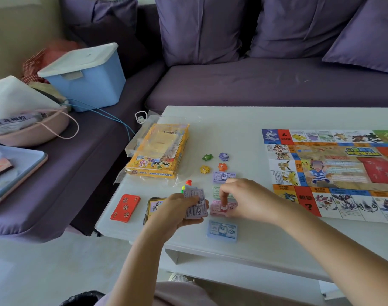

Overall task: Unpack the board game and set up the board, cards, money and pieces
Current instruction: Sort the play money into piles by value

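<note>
My left hand [177,208] grips a stack of purple play-money notes [195,203] above the white table [243,120]. My right hand [243,199] pinches a note at the pink money pile [217,209]. Sorted piles lie in a column: purple [224,176], green [216,192] partly hidden by my fingers, pink, and blue 500s [222,230]. The game board [334,173] lies unfolded at the right. A red card deck [125,208] and a picture card stack [154,205] sit at the left. Star tokens, green [207,157], purple [223,156], yellow [205,169], orange [222,166], form a cluster. Small coloured pieces [187,184] peek behind the held notes.
The yellow game box [157,151] with a clear plastic lid [133,146] stands at the table's left rear. A purple sofa [254,85] wraps round behind and left, carrying a blue bin [89,85], a pink bag [34,129] and a tray [18,168].
</note>
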Demonstrator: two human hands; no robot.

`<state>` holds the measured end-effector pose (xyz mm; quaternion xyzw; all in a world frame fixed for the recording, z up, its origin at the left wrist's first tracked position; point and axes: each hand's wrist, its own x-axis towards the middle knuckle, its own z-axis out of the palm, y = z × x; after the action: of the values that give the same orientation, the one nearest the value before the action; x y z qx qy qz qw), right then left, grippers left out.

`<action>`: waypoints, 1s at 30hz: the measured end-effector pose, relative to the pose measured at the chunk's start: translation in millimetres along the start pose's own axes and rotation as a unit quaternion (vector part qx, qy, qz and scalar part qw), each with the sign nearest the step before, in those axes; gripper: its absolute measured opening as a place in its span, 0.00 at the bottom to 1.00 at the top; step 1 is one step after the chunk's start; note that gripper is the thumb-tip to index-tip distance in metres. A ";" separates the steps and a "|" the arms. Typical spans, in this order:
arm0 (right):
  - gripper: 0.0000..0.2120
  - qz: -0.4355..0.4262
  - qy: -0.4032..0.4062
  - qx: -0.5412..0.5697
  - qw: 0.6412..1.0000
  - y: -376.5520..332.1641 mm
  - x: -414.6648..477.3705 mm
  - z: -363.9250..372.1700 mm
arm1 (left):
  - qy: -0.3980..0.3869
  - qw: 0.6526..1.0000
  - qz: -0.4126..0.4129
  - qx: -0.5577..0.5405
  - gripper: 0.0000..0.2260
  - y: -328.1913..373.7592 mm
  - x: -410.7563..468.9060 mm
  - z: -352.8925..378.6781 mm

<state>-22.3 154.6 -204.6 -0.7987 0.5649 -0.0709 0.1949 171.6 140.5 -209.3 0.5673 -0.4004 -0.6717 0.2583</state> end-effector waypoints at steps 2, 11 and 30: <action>0.09 -0.006 -0.004 -0.009 1.000 0.0 2.3 2.1 | -0.004 1.000 -0.005 0.002 0.09 0.2 1.7 0.3; 0.11 -0.007 -0.022 -0.032 0.999 1.0 7.4 7.6 | -0.018 1.000 -0.005 -0.005 0.10 1.4 4.2 0.9; 0.13 0.056 0.144 0.334 0.930 -21.7 -0.5 7.2 | -0.017 0.995 0.075 -0.059 0.08 1.5 0.1 1.6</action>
<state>-1.0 163.0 -202.6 -0.6360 0.5744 -0.3584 0.3703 169.9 139.9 -208.1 0.5079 -0.4060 -0.6821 0.3345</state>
